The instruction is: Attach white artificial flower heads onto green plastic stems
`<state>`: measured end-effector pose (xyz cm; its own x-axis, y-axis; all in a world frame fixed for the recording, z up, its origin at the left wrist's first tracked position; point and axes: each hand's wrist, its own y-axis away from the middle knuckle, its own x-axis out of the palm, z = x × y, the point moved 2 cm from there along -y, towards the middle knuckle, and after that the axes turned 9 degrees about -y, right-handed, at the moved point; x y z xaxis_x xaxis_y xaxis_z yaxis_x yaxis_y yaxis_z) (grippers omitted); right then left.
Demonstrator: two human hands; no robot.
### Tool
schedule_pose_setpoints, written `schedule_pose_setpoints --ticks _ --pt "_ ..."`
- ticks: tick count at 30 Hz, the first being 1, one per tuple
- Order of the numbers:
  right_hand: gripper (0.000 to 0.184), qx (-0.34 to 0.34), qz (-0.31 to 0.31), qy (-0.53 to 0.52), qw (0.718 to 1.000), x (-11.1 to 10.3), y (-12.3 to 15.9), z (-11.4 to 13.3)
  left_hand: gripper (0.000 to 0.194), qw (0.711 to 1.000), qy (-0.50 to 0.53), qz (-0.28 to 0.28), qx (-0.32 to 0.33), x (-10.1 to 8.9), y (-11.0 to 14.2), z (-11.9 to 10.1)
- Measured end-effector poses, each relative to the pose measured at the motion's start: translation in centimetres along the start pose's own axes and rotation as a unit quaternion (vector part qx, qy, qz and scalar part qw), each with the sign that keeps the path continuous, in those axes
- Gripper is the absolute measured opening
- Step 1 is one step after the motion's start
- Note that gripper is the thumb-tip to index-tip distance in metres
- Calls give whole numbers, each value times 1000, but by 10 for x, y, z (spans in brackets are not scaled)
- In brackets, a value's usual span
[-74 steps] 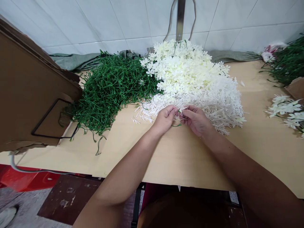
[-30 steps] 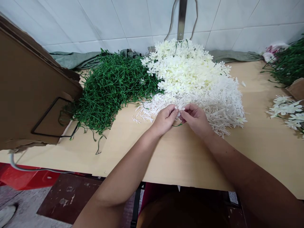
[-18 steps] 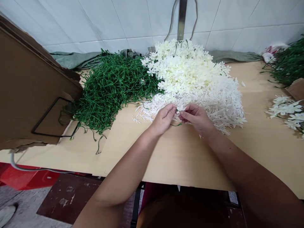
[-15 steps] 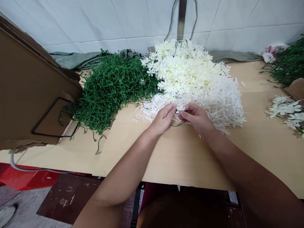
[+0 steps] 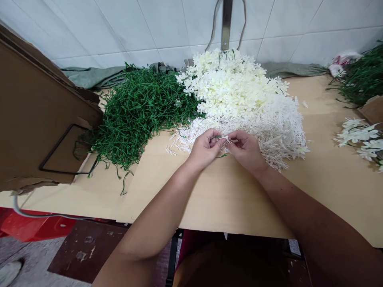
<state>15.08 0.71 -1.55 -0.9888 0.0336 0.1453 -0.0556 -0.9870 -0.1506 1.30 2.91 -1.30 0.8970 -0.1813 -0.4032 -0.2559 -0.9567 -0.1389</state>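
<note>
My left hand point(image 5: 206, 148) is closed in a pinch on a thin green artificial flower stem point(image 5: 222, 155), whose tip hangs below the fingers. Fingertip to fingertip with it, my right hand point(image 5: 244, 149) pinches a small white piece point(image 5: 226, 138), apparently a flower with a stamen, partly hidden by the fingers. Just behind both hands spreads a heap of white stamens point(image 5: 278, 127). White artificial flowers point(image 5: 233, 85) are piled beyond that. To the left lies a tangled mound of green stems point(image 5: 134, 107).
A cardboard box point(image 5: 38, 107) with a black wire frame point(image 5: 48, 153) stands on the left of the table point(image 5: 191, 203). Finished-looking flower sprays point(image 5: 362, 137) and more green stems point(image 5: 359, 79) lie at the right. A tiled wall point(image 5: 167, 28) rises behind.
My fingertips have shifted around the white flower, which showed its open petals before and now appears side-on. My left hand's fingers are more curled. The piles look the same.
</note>
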Motion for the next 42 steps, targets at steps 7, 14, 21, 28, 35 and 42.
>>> schedule_pose_setpoints --ticks 7,14,21,28,35,42 --pt "21 34 44 -58 997 1 1 4 12 997 -73 -11 30 -6 4 3" --pt "18 -7 26 2 1000 -2 -1 -2 9 999 -26 16 36 -3 3 0" --pt "19 -52 33 61 996 -3 0 6 19 999 9 31 36 -5 6 -10" --pt "30 -10 70 -3 998 1 2 14 30 998 43 56 1 -6 4 -2" --pt "34 56 116 -49 990 -1 1 16 35 986 141 88 -22 -2 3 -11" --pt "35 113 121 -156 974 -1 -1 11 46 966 216 133 -40 -2 3 -8"
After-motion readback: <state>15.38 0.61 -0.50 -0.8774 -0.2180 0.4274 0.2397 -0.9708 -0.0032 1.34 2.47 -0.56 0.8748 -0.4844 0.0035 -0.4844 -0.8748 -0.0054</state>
